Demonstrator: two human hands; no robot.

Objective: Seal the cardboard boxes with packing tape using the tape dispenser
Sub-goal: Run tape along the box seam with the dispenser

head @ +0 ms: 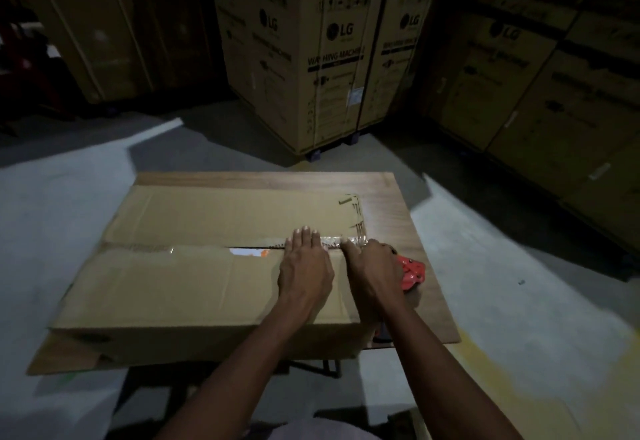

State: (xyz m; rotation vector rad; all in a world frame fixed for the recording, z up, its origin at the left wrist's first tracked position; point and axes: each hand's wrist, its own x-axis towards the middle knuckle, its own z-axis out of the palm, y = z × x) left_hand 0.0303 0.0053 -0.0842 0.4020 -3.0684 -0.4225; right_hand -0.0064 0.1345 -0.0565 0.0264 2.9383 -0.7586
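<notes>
- On the box top, near its right end: your left hand [304,268] lies flat, fingers straight and together, pressing the cardboard just beside the centre seam [242,249].
- Just to its right: your right hand [372,266] is curled round the tape dispenser [412,271], knuckles at the right edge of the box; only the red end of the dispenser shows past your fingers, over the table beside the box.
- Between your two hands: a short stretch of shiny tape [334,241] lies along the seam, running to the right edge of the box.
- Under both hands: the cardboard box [194,287], wide and flat, flaps folded shut; the seam gapes a little at mid-length, with something white and orange showing through.
- Left part of the seam: a glossy strip [162,250], probably tape; too dim to be sure.
- Beneath the box: a wooden table [398,204], bare at the far and right sides.
- Around the table: a grey floor [69,197].
- Beyond it: tall stacked cartons [329,58] printed LG and WASHING MACHINE, and more cartons left and right in shadow.
</notes>
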